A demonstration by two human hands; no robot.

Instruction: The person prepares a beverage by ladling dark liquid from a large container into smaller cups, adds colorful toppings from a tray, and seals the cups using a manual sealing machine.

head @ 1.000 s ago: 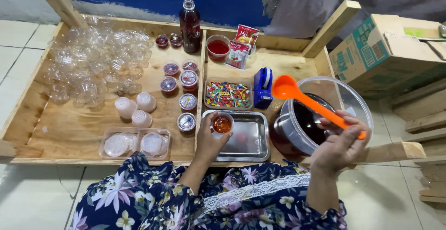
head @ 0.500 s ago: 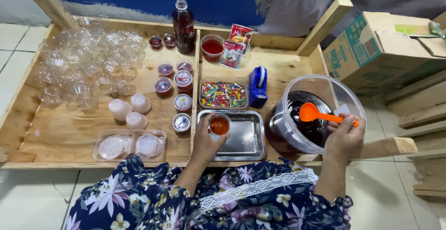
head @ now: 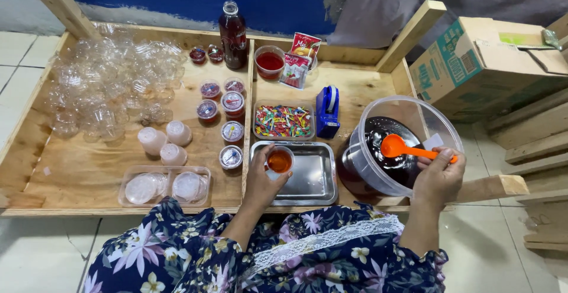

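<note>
Left hand (head: 260, 183): fingers closed round a small cup (head: 279, 160) of red liquid, lower centre, over the steel tray (head: 313, 180).
Right hand (head: 438, 177): grips an orange ladle (head: 395, 146), right of frame, over the dark pot (head: 387, 151).
Surface (head: 89, 169): wooden, sealed cups at centre.

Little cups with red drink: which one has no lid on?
The cup in the left hand, held over the metal tray. Its top is open, while the filled cups lined up on the wooden table have lids.

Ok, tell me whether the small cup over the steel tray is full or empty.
Partly filled: the small cup, held upright in the left hand over the steel tray, shows orange-red liquid inside.
</note>
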